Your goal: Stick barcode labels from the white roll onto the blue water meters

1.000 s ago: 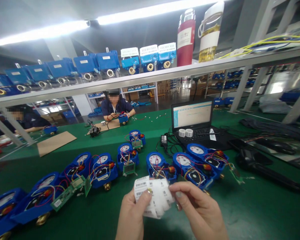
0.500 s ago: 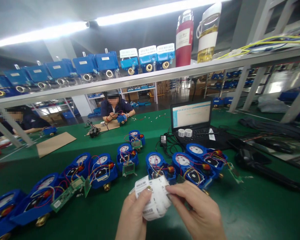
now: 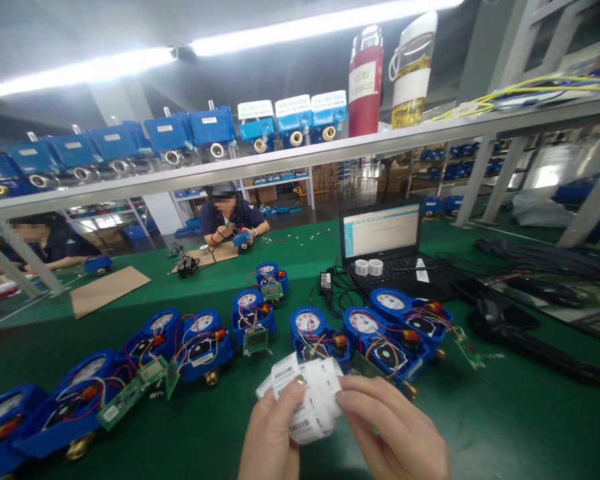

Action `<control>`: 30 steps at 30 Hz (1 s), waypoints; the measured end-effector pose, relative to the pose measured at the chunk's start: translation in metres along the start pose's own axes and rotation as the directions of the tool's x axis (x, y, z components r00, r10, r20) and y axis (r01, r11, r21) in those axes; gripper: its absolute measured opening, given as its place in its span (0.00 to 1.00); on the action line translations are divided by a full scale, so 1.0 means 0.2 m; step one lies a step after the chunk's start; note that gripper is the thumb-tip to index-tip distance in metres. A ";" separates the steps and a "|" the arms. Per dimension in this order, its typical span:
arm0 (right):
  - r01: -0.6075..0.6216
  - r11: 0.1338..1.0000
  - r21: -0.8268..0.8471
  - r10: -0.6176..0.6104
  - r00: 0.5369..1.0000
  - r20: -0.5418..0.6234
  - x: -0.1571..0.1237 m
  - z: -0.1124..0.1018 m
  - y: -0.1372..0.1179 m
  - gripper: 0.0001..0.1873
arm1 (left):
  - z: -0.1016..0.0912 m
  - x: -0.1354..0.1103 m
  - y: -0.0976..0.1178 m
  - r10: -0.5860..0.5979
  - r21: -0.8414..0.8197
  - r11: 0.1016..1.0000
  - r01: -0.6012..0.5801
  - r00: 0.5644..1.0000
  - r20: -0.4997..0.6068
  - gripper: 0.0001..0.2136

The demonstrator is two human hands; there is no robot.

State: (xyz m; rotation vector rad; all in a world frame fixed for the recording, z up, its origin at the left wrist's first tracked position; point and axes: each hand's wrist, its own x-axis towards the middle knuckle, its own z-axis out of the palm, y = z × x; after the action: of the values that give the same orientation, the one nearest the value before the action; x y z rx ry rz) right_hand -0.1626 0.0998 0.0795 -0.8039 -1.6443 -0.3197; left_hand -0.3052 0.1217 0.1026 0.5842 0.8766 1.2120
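A roll of white barcode labels [image 3: 313,400] is held low over the green bench, partly unwound into loose folds. My left hand [image 3: 273,430] grips its left side, thumb pressed across the printed labels. On the opposite edge, my right hand [image 3: 393,423] pinches the label strip between thumb and fingertips. Just beyond the labels stands a blue water meter [image 3: 307,321] with an exposed dial and coloured wires. Another open meter [image 3: 367,323] sits beyond my right hand, and its green circuit board is partly hidden.
More open meters [image 3: 203,337] with dangling circuit boards spread across the bench to the left. Behind them a laptop [image 3: 380,233] carries two small label rolls [image 3: 369,267]. A black handheld device [image 3: 505,320] lies right. Overhead, a shelf [image 3: 280,160] bears meters and bottles. Two people sit opposite.
Both hands stay on the label roll. The fingers of my right hand have shifted slightly along the strip's edge, and the view has moved a little.
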 end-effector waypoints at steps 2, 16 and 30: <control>-0.020 0.997 -0.070 0.020 1.000 0.002 -0.04 0.01 0.00 0.09 | -0.01 0.01 -0.01 -0.007 -0.023 1.000 0.007 1.000 -0.009 0.17; -0.189 0.974 -0.122 0.181 0.981 -0.071 -0.07 0.03 0.01 0.05 | 0.07 0.01 0.01 -0.003 -0.148 0.989 -0.026 0.981 -0.195 0.11; -0.384 0.921 0.067 0.389 0.911 -0.133 -0.10 0.00 0.00 0.04 | 0.00 0.06 -0.03 0.032 -0.117 0.992 -0.046 0.992 -0.124 0.11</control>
State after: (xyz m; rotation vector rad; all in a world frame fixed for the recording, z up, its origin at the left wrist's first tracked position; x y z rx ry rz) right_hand -0.1607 0.0935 0.0610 -1.0308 -1.3165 -0.0617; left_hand -0.3006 0.1318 0.0952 0.4353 0.8913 1.3373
